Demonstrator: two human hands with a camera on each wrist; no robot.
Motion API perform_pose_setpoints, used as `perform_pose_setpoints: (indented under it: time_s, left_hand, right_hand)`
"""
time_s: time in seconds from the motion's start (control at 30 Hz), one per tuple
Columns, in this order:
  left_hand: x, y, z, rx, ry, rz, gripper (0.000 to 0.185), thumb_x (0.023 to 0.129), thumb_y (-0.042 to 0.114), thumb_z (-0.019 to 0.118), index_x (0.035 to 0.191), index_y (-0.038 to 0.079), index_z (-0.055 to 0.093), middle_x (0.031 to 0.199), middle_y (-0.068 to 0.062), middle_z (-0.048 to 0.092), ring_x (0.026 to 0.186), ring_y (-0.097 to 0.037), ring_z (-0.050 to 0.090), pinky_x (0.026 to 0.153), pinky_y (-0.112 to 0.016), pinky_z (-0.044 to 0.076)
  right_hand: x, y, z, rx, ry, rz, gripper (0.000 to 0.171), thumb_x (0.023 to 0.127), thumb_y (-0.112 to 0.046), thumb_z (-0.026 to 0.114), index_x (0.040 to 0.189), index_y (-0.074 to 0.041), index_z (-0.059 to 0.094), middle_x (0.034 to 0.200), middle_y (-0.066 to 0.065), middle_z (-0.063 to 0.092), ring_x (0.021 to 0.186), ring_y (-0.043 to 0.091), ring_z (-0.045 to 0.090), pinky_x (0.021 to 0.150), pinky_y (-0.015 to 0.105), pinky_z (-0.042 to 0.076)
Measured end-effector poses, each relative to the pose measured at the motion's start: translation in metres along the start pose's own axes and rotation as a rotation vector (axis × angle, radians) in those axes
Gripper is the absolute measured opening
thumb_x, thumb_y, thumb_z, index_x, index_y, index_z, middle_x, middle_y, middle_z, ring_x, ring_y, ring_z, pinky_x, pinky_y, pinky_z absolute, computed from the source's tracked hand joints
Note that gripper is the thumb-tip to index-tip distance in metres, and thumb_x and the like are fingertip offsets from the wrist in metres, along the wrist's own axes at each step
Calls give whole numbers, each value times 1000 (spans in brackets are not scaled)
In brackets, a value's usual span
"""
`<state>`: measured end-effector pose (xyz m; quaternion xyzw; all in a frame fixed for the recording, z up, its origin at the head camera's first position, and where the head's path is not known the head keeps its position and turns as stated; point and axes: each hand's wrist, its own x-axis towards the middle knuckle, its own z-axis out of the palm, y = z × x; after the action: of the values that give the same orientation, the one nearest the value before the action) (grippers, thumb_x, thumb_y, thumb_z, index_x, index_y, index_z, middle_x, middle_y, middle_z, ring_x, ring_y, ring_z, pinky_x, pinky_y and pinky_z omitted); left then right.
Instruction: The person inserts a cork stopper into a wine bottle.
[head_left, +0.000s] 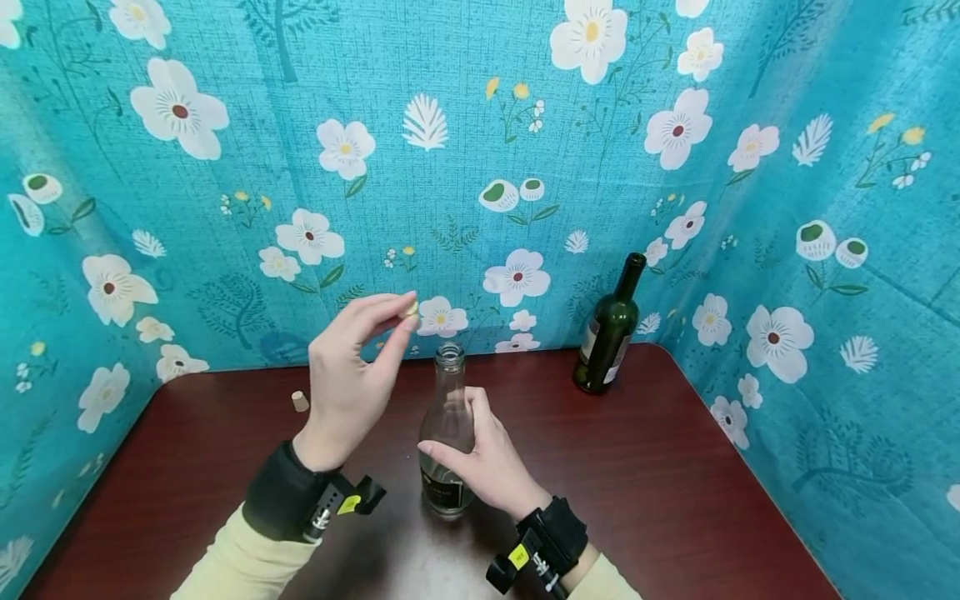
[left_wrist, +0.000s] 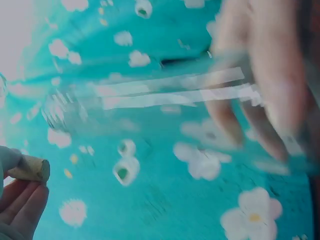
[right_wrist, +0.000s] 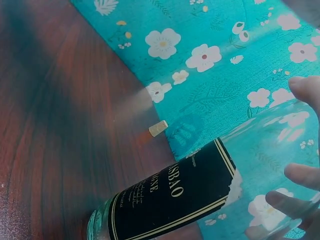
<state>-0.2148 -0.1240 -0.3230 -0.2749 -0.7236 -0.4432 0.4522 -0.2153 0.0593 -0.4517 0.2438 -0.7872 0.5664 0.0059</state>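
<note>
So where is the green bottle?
In the head view the green bottle stands at the table's far right corner, against the flowery cloth, apart from both hands and the clear bottle.

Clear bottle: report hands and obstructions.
Left hand pinches cork above mouth. Right hand grips clear bottle, upright on table. Mouth open, nothing blocking.

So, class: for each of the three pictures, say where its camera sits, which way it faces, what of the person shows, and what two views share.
Head: worn on the head, looking forward and down at the table; both hands show, the left hand pinching a cork, the right hand gripping the clear bottle.
Left wrist: on the left wrist, facing the flowered cloth; fingertips and cork show, the rest blurred.
Right wrist: on the right wrist, facing across the table; fingers on the bottle.
Shared: head and right wrist both show a second cork on the table.
</note>
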Motion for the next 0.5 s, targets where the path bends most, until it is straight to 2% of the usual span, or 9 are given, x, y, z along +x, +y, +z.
perform_pose_setpoints:
  time_s: [0.1,0.2,0.5]
  left_hand:
    - [4,13,3,-30,-47,37,33,89,-7,74,122,0,73,114,-9,70,99,-20,69,90,-27,54]
    - [4,19,6,-41,-91,68,35,89,-7,75,123,0,72,117,-10,70,98,-19,68,88,-27,54]
    - [-4,20,12,-9,-145,66,36,88,-3,77,123,4,73,115,-6,71,97,-16,68,83,-31,55]
  right_hand:
    - [1,1,0,11,-1,-21,61,90,-44,78,135,-31,39,127,-11,60,116,9,59,94,40,51]
    - [1,1,1,24,-2,-31,61,90,-42,79,135,-32,40,125,-11,62,114,9,61,93,39,51]
    - [1,2,2,33,-6,-25,60,91,-41,78,136,-33,39,128,-12,60,117,9,58,95,42,49]
